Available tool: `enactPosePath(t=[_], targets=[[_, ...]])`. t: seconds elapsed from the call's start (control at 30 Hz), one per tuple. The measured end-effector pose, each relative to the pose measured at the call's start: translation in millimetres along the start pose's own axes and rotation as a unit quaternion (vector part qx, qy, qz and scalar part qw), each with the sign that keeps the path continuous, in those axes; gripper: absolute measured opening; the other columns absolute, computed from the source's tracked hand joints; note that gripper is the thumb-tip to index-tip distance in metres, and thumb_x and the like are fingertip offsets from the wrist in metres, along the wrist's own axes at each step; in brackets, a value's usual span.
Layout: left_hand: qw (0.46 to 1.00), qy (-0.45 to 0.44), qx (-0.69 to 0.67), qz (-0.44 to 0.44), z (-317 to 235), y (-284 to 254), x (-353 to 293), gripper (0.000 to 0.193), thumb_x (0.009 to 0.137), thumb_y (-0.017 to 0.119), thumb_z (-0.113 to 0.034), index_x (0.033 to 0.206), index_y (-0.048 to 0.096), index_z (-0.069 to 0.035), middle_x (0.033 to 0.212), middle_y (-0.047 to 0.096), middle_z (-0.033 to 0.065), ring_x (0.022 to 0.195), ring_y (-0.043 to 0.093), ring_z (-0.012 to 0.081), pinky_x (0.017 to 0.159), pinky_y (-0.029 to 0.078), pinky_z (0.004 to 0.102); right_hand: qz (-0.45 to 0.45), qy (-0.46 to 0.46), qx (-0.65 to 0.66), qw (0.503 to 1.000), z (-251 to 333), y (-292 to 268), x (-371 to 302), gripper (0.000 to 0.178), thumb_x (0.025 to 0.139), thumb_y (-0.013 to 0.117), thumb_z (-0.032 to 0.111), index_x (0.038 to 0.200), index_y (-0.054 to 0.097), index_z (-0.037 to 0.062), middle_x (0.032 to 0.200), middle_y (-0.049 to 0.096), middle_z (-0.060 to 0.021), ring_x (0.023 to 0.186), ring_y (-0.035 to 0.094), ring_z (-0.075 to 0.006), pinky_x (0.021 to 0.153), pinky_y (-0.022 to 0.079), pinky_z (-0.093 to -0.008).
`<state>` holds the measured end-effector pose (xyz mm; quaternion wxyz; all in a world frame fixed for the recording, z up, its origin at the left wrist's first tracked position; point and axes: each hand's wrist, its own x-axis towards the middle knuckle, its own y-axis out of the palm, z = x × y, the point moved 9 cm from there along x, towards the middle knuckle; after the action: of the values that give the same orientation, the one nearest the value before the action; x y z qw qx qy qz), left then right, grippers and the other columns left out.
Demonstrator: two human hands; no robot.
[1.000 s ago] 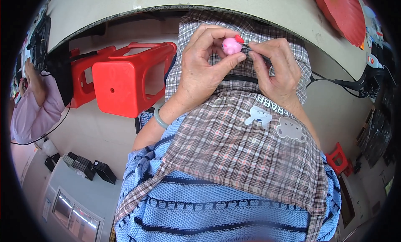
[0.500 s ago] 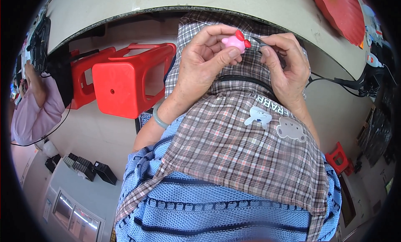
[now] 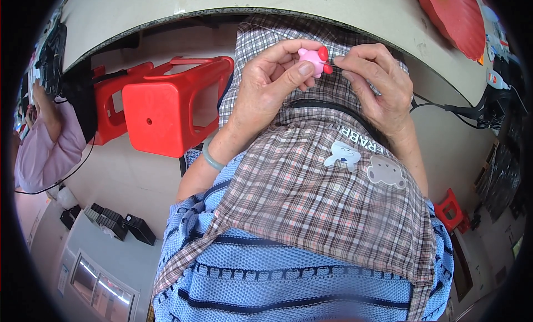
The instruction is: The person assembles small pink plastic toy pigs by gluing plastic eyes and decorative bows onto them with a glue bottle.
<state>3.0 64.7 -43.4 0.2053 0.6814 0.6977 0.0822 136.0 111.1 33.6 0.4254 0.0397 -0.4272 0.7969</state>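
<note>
Between the thumb and fingers of my left hand sits a small pink toy figure with red feet, its red end turned toward the right. My right hand pinches a thin dark tool, and its narrow tip reaches the toy between the two red parts. Whether the tip touches or enters the toy is too small to tell. The tool's rear is hidden by my fingers. Both hands are held above my lap, over a checked apron.
A pale tabletop with a dark edge curves beyond my hands. At its right lies a red scalloped tray, with a white bottle nearby. Red plastic stools stand at left, where another person's pink sleeve shows.
The toy has turned slightly in my left hand, its red parts now facing right. My right hand has tilted and brought the thin tool's tip up to the toy.
</note>
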Motion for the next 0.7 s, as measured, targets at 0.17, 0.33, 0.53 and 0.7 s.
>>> enactPosePath(t=[0.17, 0.33, 0.53, 0.7], targets=[[1.0, -0.011, -0.004, 0.004, 4.0, 0.5, 0.0, 0.029, 0.094, 0.059, -0.012, 0.121, 0.058, -0.001, 0.09, 0.065, 0.0055, 0.077, 0.061, 0.0081, 0.069, 0.051, 0.0214, 0.004, -0.007, 0.015, 1.0, -2.1, 0.8, 0.0, 0.025, 0.073, 0.073, -0.001, 0.096, 0.071, 0.0075, 0.088, 0.063, -0.0064, 0.068, 0.064, -0.0162, 0.055, 0.052, -0.0267], [0.999, -0.017, -0.024, 0.014, 7.9, 1.6, 2.3, 0.029, 0.095, 0.058, -0.014, 0.121, 0.057, -0.001, 0.089, 0.065, 0.0057, 0.077, 0.061, 0.0086, 0.07, 0.051, 0.0217, -0.008, -0.002, -0.008, 1.0, -1.1, 0.4, 1.4, 0.025, 0.073, 0.072, -0.002, 0.097, 0.071, 0.007, 0.087, 0.063, -0.0065, 0.069, 0.064, -0.0162, 0.055, 0.052, -0.027], [0.996, -0.02, -0.081, 0.024, 5.1, 6.4, 5.7, 0.03, 0.097, 0.054, -0.015, 0.122, 0.055, 0.001, 0.09, 0.065, 0.0079, 0.078, 0.062, 0.0109, 0.07, 0.051, 0.0231, -0.079, 0.034, -0.014, 0.996, 5.2, -4.3, -5.1, 0.024, 0.075, 0.07, -0.005, 0.097, 0.07, 0.0051, 0.088, 0.063, -0.008, 0.071, 0.064, -0.016, 0.055, 0.051, -0.0259], [0.995, -0.063, -0.082, -0.001, 7.2, 8.2, 3.4, 0.028, 0.096, 0.053, -0.012, 0.121, 0.054, 0.001, 0.093, 0.064, 0.0079, 0.08, 0.062, 0.0113, 0.07, 0.051, 0.0235, -0.099, 0.15, 0.048, 0.983, -21.8, -21.7, -6.1, 0.025, 0.078, 0.067, -0.004, 0.101, 0.068, 0.0051, 0.094, 0.062, -0.0096, 0.077, 0.062, -0.0181, 0.065, 0.05, -0.028]])
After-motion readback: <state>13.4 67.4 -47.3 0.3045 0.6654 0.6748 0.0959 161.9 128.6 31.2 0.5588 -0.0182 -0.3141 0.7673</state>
